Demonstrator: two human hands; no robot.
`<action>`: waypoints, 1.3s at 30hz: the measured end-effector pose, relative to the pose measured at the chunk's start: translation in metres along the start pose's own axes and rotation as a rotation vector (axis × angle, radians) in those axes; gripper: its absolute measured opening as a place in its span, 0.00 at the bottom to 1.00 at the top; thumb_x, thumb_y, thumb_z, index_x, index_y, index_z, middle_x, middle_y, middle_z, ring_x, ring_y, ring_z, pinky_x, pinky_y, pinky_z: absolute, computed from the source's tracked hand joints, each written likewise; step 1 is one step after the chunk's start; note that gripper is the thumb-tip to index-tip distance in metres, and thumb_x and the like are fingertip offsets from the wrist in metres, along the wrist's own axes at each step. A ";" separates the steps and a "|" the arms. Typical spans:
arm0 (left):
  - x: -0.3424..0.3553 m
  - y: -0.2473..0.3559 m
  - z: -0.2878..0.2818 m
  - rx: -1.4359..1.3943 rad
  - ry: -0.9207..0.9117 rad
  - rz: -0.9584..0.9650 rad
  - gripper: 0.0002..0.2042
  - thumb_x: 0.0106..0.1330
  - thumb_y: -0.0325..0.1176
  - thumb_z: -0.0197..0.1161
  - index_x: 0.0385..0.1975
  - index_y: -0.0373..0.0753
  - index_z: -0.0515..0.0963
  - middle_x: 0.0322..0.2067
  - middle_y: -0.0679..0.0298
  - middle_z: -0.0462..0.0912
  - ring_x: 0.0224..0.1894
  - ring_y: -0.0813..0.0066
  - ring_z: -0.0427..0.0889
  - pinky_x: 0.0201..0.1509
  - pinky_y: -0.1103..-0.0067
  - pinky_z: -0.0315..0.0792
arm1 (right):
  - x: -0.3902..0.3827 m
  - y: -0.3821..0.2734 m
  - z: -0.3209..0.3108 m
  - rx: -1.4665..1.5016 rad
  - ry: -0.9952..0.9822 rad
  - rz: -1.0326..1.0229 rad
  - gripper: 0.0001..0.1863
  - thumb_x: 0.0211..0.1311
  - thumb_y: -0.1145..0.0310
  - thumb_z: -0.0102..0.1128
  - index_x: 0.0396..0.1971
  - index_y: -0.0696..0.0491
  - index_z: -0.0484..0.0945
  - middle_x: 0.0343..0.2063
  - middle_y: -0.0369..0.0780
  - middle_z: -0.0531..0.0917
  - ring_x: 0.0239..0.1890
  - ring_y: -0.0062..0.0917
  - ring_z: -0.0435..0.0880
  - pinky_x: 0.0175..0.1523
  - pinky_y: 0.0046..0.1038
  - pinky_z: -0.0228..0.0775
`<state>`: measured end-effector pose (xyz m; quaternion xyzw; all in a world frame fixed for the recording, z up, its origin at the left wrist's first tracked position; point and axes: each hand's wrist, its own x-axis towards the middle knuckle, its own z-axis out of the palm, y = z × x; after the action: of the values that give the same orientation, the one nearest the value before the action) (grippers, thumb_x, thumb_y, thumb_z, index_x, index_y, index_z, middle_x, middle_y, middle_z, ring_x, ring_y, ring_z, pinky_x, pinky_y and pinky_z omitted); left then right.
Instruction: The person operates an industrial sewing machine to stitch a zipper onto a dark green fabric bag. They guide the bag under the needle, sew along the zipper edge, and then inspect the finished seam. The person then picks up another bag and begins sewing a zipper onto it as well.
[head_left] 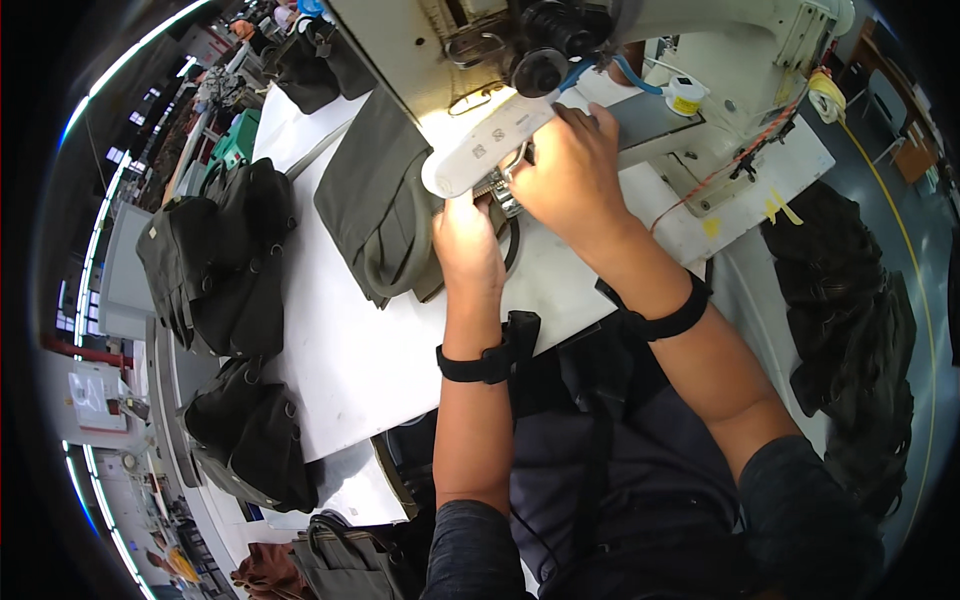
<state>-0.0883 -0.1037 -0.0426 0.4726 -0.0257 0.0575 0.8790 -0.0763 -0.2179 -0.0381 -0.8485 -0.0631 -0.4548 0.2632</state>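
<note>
A dark green fabric bag (375, 190) lies on the white table under the head of a sewing machine (690, 25), its rounded edge beside my left wrist. My left hand (470, 245) is closed on the bag's edge just below the metal presser foot (507, 195). Its fingertips are partly hidden by a white elongated lamp (490, 145). My right hand (570, 165) is at the right of the presser foot, with its fingers curled in; whatever is between them is hidden. Near my hands, a dark loop of strap or trim (513, 245) hangs over the table.
More dark bags (225, 260) are stacked on the left, others (245, 435) below them. A pile of dark bags (845, 330) lies at the right. A white thread spool (685, 95) stands by the machine, and an orange cord (735, 160) runs along its bed.
</note>
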 end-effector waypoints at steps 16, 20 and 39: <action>-0.002 0.004 -0.001 0.648 0.109 -0.001 0.31 0.79 0.54 0.47 0.52 0.27 0.80 0.49 0.57 0.85 0.52 0.74 0.80 0.59 0.77 0.70 | -0.033 0.019 -0.026 0.086 0.071 -0.120 0.14 0.58 0.64 0.67 0.42 0.53 0.80 0.42 0.38 0.80 0.54 0.35 0.77 0.70 0.50 0.51; 0.004 0.009 -0.003 0.648 0.090 -0.049 0.33 0.78 0.57 0.47 0.49 0.26 0.82 0.44 0.58 0.87 0.47 0.73 0.83 0.56 0.77 0.73 | -0.032 0.017 -0.031 0.097 0.007 -0.129 0.11 0.60 0.63 0.65 0.40 0.50 0.82 0.44 0.36 0.81 0.54 0.33 0.77 0.71 0.50 0.48; 0.030 -0.003 -0.006 0.185 0.026 0.003 0.37 0.78 0.60 0.39 0.47 0.24 0.79 0.35 0.52 0.86 0.40 0.64 0.87 0.48 0.75 0.80 | 0.008 0.010 -0.021 0.080 -0.413 -0.009 0.17 0.60 0.62 0.59 0.42 0.58 0.85 0.33 0.46 0.87 0.46 0.40 0.83 0.65 0.56 0.57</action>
<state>-0.0585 -0.0979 -0.0451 0.5510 -0.0095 0.0672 0.8317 -0.0843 -0.2384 -0.0264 -0.9123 -0.1373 -0.2696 0.2760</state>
